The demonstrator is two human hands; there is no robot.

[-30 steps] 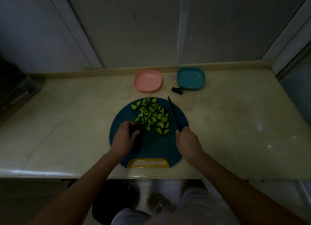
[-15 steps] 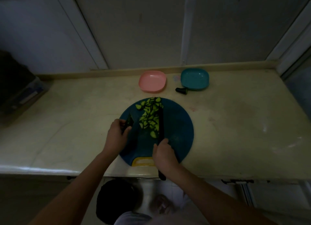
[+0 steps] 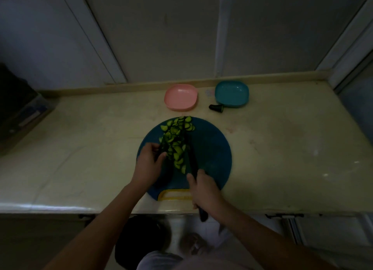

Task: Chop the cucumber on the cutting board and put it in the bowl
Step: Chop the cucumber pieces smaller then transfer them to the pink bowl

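Blue round cutting board (image 3: 210,154) sits at the front edge of the counter (image 3: 282,148), near its middle, with its yellow handle (image 3: 173,195) toward the person.

Cucumber slices (image 3: 175,140) lie in a narrow heap on the left half of the board, running from its back rim toward the centre. None are in either bowl.

Left hand (image 3: 148,165) is at the left side of the heap, fingers curled and thumb closed in, pinching a dark cucumber chunk (image 3: 161,146) (light is poor, so its outline is vague).

Right hand (image 3: 203,191) is over the front of the board, fist wrapped tight round the handle of a black knife (image 3: 190,156). The blade lies along the right flank of the heap, tip toward the back edge. The handle butt sticks out past the counter's front edge.

Pink bowl (image 3: 180,97) and teal bowl (image 3: 231,93) sit side by side at the back edge, apart from each other and from the board. A dark cut-off cucumber end (image 3: 216,107) lies just beside the teal bowl's front left corner.

A dark box-like object (image 3: 18,108) is at the counter's left end; I can't tell what it is.
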